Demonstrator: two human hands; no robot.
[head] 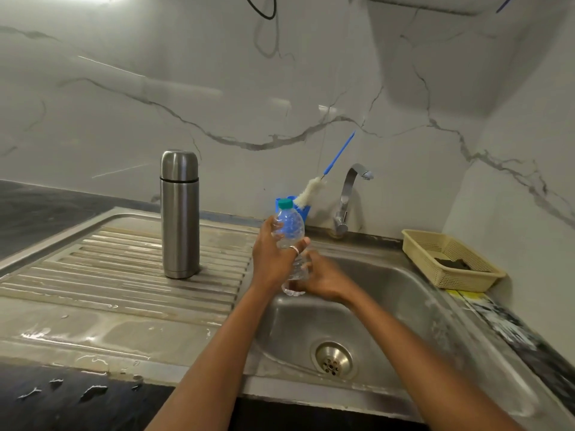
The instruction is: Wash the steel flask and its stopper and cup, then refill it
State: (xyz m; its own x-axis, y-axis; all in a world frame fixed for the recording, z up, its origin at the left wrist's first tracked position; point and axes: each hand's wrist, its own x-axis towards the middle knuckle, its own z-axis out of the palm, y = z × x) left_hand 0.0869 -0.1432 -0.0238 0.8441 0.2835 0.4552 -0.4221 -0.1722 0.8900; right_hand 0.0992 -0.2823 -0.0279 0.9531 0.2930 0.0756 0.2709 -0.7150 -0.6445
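Observation:
The steel flask (179, 214) stands upright on the ribbed drainboard (109, 259), with its cup cap on top. The stopper is hidden under the cap. A clear plastic water bottle (290, 231) with a green cap is held over the sink's left edge. My left hand (273, 256) grips the bottle's middle. My right hand (320, 276) grips its lower part from the right. Both hands are well right of the flask and do not touch it.
The steel sink basin (389, 306) with its drain (333, 359) lies below the hands. A tap (348, 197) stands behind it. A bottle brush (323, 181) leans in a blue holder by the wall. A cream plastic basket (448, 262) sits at the right. The drainboard is wet.

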